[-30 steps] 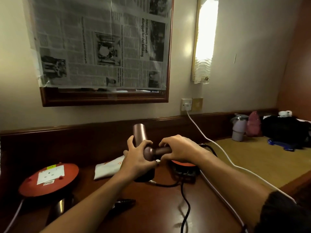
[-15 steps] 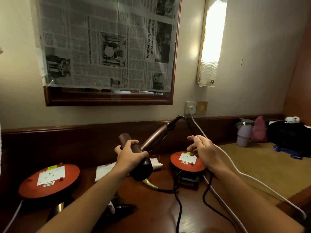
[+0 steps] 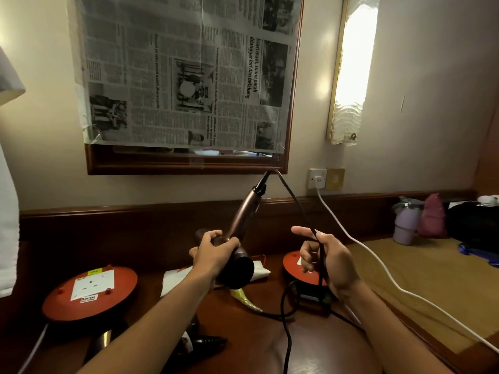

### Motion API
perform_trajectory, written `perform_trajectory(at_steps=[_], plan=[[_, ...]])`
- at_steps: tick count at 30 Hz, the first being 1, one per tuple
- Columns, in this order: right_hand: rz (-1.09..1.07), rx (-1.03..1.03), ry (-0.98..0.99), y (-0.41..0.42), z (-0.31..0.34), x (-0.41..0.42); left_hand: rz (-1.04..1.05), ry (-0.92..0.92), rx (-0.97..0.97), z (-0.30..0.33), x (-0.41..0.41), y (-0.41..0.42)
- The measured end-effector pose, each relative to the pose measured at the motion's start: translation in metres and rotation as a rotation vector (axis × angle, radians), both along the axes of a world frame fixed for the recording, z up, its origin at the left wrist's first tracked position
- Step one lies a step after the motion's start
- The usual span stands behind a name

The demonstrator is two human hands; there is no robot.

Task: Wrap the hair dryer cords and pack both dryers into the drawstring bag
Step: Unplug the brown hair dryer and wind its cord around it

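The rigid, probably fairly light hair dryer (image 3: 237,247) is gripped by its barrel in the closed left hand (image 3: 213,252), while its limp black cord (image 3: 299,209) is pinched between the right hand (image 3: 328,259) fingers (image 3: 302,231), best gathered just below them.

My left hand (image 3: 216,255) holds the dryer (image 3: 239,238) above the worktop (image 3: 243,338). Its cord (image 3: 299,209) runs right into my right hand (image 3: 328,259). One reel (image 3: 90,292) sits far left, another (image 3: 305,268) behind my right hand.
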State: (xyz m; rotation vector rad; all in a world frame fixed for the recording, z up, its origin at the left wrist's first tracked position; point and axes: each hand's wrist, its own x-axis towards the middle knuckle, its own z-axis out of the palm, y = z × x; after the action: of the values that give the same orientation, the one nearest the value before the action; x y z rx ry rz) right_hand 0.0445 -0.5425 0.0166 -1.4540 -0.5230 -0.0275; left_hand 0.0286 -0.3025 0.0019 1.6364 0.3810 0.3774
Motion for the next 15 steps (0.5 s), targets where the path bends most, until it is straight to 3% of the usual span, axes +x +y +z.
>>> perform_trajectory(at_steps=[7, 15], plan=[[0.093, -0.094, 0.063, 0.019, -0.016, -0.004, -0.026, 0.045, -0.133, 0.002, 0.006, 0.009], [-0.128, -0.909, -0.270, 0.058, -0.003, -0.001, -0.177, 0.078, -0.097, -0.001, 0.005, 0.013]])
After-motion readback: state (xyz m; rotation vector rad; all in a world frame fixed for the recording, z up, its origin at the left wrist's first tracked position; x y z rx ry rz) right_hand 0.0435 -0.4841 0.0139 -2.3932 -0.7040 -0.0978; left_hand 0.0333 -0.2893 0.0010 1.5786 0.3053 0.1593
